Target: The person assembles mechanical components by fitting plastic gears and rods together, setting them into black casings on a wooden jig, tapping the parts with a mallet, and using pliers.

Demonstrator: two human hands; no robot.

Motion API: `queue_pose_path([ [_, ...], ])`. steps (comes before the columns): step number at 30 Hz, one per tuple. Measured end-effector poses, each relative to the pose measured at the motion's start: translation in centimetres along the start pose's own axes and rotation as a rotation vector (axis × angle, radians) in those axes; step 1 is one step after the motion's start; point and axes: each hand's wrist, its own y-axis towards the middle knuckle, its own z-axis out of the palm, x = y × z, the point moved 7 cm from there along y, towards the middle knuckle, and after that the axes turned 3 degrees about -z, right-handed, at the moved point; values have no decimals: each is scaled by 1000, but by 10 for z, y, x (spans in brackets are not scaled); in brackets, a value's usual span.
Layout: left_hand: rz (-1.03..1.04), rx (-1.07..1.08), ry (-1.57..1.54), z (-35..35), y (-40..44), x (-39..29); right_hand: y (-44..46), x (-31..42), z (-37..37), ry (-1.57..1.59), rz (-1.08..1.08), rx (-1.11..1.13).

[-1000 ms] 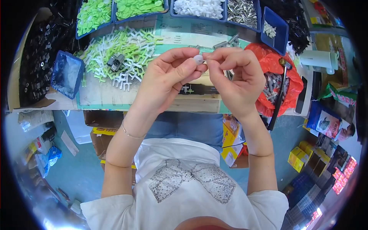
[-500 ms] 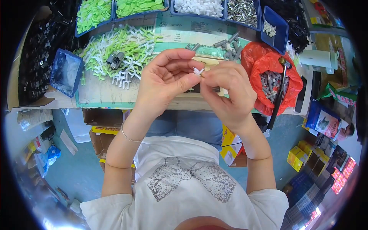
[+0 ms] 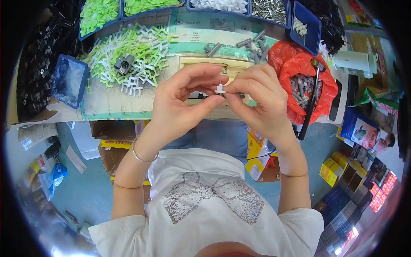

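Observation:
Between my two hands, above the bench, is a small white plastic part (image 3: 219,89) with a thin metal pin. My right hand (image 3: 262,93) pinches its right side between thumb and forefinger. Curled around the left side is my left hand (image 3: 177,95), its thumb tip just under the part and its fingertips against it; the exact contact is partly hidden. Behind and below the hands lies a cream-coloured fixture (image 3: 188,62) with metal pieces in it, mostly covered by my fingers. Grey tubular pieces (image 3: 212,50) rest just beyond it.
At left is a pile of green and white forked pieces (image 3: 141,79) beside a blue bin (image 3: 55,88). Blue trays (image 3: 188,6) of green, white and metal parts line the back. A hammer (image 3: 314,90) lies across a red bag (image 3: 329,96) of grey pieces at right.
The white part has been turned more upright, its pin now showing. Both hands sit slightly lower, and the fixture and grey pieces behind them show more.

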Motion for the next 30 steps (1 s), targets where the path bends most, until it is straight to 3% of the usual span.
queue_pose_path([
  [5,-38,-40,-20,-2,-6,7,-7,-1,3,-38,3,36],
  [7,46,-91,528,-8,-12,-1,-13,-8,7,-143,61,115],
  [8,40,-89,526,-11,-14,3,-16,-11,8,-141,67,117],
  [10,330,-137,872,-8,-24,-6,-21,-17,18,-181,75,192],
  [13,422,-106,1059,0,-36,0,-24,-19,29,-208,56,235],
  [22,457,-83,1231,16,-47,16,-12,-14,40,-270,22,409],
  [30,466,-78,1190,17,-48,21,-10,-16,41,-227,1,483],
])
